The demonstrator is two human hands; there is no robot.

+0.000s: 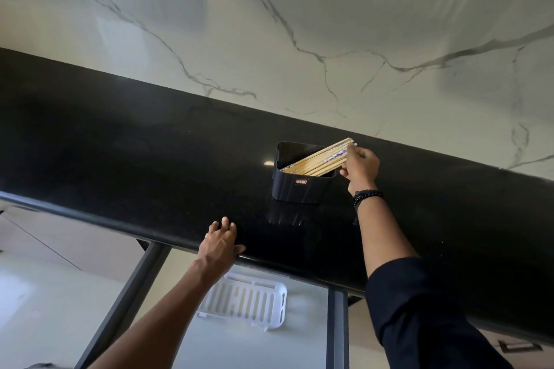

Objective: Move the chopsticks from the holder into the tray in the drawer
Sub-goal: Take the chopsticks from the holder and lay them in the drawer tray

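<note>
A dark ribbed holder (295,189) stands on the black countertop (150,159). A bundle of several wooden chopsticks (322,159) leans in it, tips down to the left, tops sticking out to the right. My right hand (361,169) pinches the upper ends of the chopsticks. My left hand (221,244) rests flat on the counter's front edge, fingers spread, holding nothing. Below the counter a drawer (337,329) stands pulled out, with a white slotted tray (245,299) lying in it, partly hidden by my left forearm.
A white marble wall (299,24) with grey veins rises behind the counter. The drawer has dark side rails and a pale floor. A cabinet handle (523,347) shows at the lower right.
</note>
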